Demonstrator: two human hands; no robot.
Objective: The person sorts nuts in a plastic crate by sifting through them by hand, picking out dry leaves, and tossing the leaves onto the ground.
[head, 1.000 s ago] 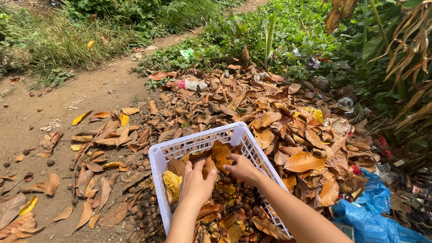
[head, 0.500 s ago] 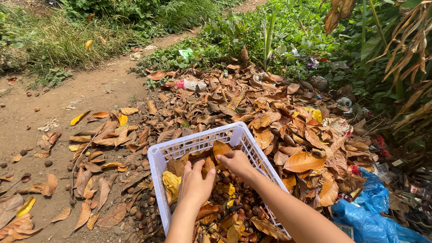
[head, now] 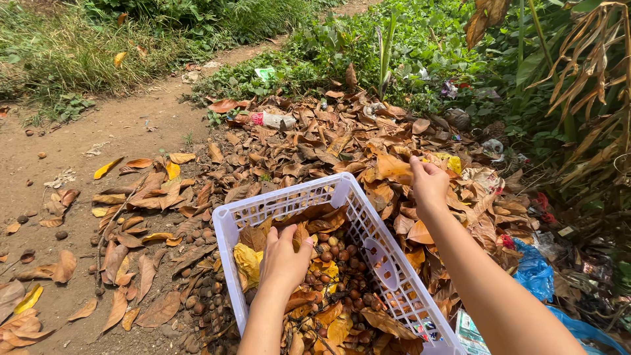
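Your left hand point(head: 284, 258) is down inside the white plastic basket point(head: 289, 205), palm down, fingers curled loosely onto the dry brown leaves point(head: 315, 223) piled in there. It touches them; whether it has really gripped one, can't tell, the fingertips are buried. Beside the hand in the basket: a yellow leaf point(head: 248, 261) to its left, small round brown nuts point(head: 342, 263) to its right, mixed with more leaf litter.

Your right hand point(head: 428, 184) is out of the basket, raised over the leaf pile point(head: 315, 148) just beyond the basket's right rim. Fingers pinched together at the top, touching the edge of a large orange-brown leaf point(head: 393, 167). The pinch looks closed on that leaf, but the contact is partly hidden by your hand.

The basket sits on the ground, tilted a little, far corner toward the leaf pile, near end cut off by the frame bottom. Its slotted walls show leaves through them.

Around it: bare dirt path point(head: 98, 125) to the left with scattered leaves, more loose nuts point(head: 207, 292) on the ground just left of the basket. Blue plastic bag point(head: 536, 269) at right, near your right forearm. Green weeds point(head: 355, 46) and grass behind the pile.
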